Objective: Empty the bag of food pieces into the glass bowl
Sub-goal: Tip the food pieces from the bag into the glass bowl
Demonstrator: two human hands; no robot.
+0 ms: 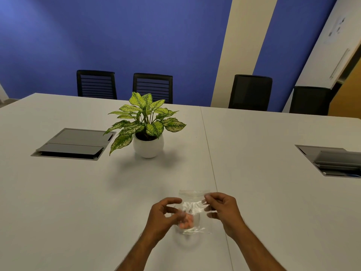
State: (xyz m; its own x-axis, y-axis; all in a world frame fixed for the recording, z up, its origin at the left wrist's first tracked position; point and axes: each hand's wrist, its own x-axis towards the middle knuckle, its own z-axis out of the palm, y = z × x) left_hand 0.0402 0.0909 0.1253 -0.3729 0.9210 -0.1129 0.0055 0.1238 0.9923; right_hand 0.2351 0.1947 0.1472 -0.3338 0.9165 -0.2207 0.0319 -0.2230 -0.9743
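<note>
A small clear plastic bag point(193, 204) is held upright just above the white table point(97, 202), near its front edge. Several orange-pink food pieces point(186, 222) lie bunched at the bag's bottom. My right hand point(222, 210) pinches the bag's upper right side. My left hand point(166, 214) is at the bag's left edge, with the thumb on the plastic and the fingers curled and blurred. A faint rounded outline of the glass bowl point(176, 227) shows directly under and behind the bag. Most of the bowl is hard to make out.
A potted plant point(147, 133) in a white pot stands beyond the bag, toward the middle of the table. Grey cable hatches are set into the table at the left point(72, 143) and right point(332, 161). Black chairs point(152, 87) line the far edge.
</note>
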